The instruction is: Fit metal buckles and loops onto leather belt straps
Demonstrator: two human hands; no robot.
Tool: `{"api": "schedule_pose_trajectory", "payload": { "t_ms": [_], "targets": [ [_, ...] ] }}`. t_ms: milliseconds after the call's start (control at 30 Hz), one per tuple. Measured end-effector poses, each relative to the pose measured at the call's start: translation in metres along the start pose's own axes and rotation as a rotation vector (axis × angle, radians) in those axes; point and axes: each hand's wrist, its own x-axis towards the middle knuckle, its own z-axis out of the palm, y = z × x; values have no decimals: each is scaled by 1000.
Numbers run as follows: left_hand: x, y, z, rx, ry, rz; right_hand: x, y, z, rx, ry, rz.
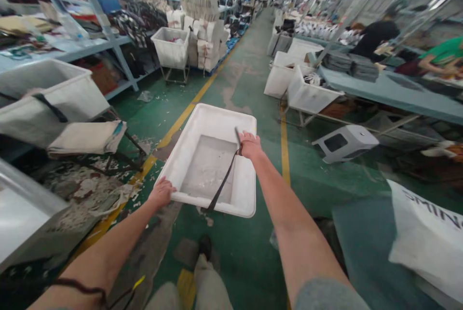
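Note:
In front of me a white plastic tub (210, 170) is tilted above the green floor, its inside showing a greyish, scuffed bottom. My left hand (162, 193) grips the rim at its near left corner. On the right side my right hand (249, 145) is closed at the far right of the rim, with a black strap (224, 184) in its fingers. From there the strap runs down across the inside and over the near rim. Only small specks show in the tub.
Yellow lines (284, 151) edge the aisle. To the left stand a large white bin (65, 90), a wheeled white bin (171, 47) and stacked bundles (208, 35). On the right are white bins (313, 95), a grey stool (347, 142), a long table (398, 93) and people working.

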Motion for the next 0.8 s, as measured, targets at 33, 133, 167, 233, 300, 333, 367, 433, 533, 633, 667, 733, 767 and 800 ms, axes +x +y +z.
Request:
{"api": "schedule_pose_trajectory", "payload": {
  "t_ms": [33,133,167,233,300,333,367,433,533,633,667,733,767,800],
  "targets": [
    [23,-5,-5,-6,9,-11,22,14,-5,-12,-3,13],
    [92,-16,-20,-34,30,-27,41,53,10,-22,-38,86],
    [115,-19,-24,-45,32,-26,39,65,21,-21,-47,147],
    [162,-22,-31,-62,39,-22,34,86,48,-6,-103,265],
    [209,-23,-35,-73,53,-19,36,102,74,21,-154,318],
    [234,-23,-37,-78,62,-19,40,108,85,34,-157,328],
    [258,-21,-39,-83,72,-20,46,113,93,43,-144,341],
    [308,-19,-42,-95,96,-24,66,126,101,58,-100,355],
    [385,-20,-45,-107,142,-19,117,157,98,90,-47,316],
    [466,-43,-46,-118,185,-3,192,194,89,159,-26,249],
    [493,-57,-48,-117,174,6,219,203,87,176,-10,240],
    [548,-92,-55,-104,154,35,276,215,86,199,31,240],
    [575,-112,-60,-95,146,52,304,218,89,210,55,246],
    [601,-133,-65,-85,136,54,333,220,94,221,81,251]
  ]
}}
